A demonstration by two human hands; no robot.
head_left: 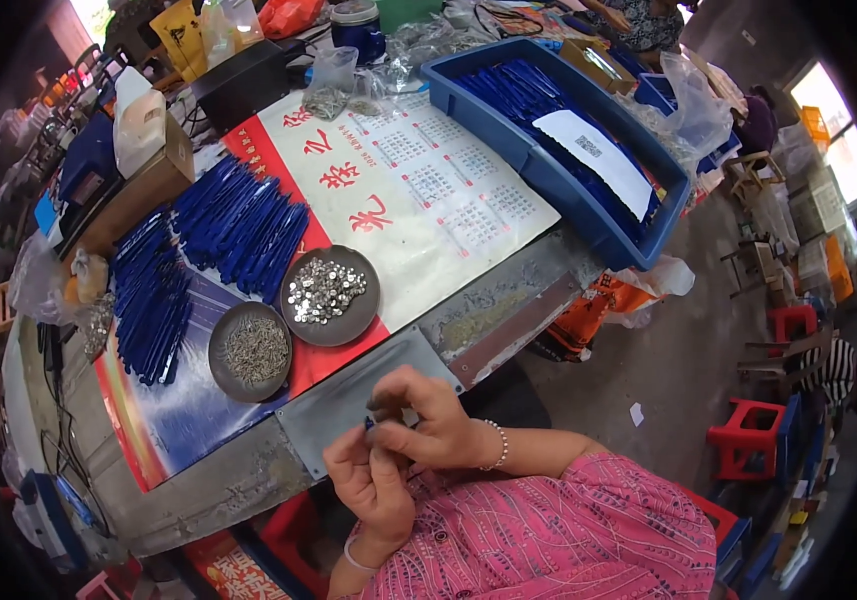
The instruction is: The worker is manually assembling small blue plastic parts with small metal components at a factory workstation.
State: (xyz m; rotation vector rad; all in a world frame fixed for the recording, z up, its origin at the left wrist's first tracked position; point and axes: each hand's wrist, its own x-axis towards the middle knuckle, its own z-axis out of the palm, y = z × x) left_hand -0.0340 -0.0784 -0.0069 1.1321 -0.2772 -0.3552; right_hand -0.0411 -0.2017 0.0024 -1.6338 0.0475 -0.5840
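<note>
My left hand [377,490] and my right hand [431,425] meet over the table's near edge, the fingertips of each pinched together. A small dark blue piece [369,424] shows between them; most of it is hidden by the fingers, so its kind is unclear. Just beyond my hands a grey metal plate [324,412] lies at the table edge. Farther on stand two round dark dishes: one dish [361,325] holds shiny silver discs, the other dish [224,372] thin metal pins. Left of them lie two fanned piles of slender blue pieces, one pile [239,225] behind the other pile [152,310].
A blue plastic bin [664,225] with more slender blue pieces and a white sheet stands at the right. A calendar poster [429,260] covers the tabletop. At the back sit a black box [241,85] and clear bags. Red stools [747,440] stand on the floor at right.
</note>
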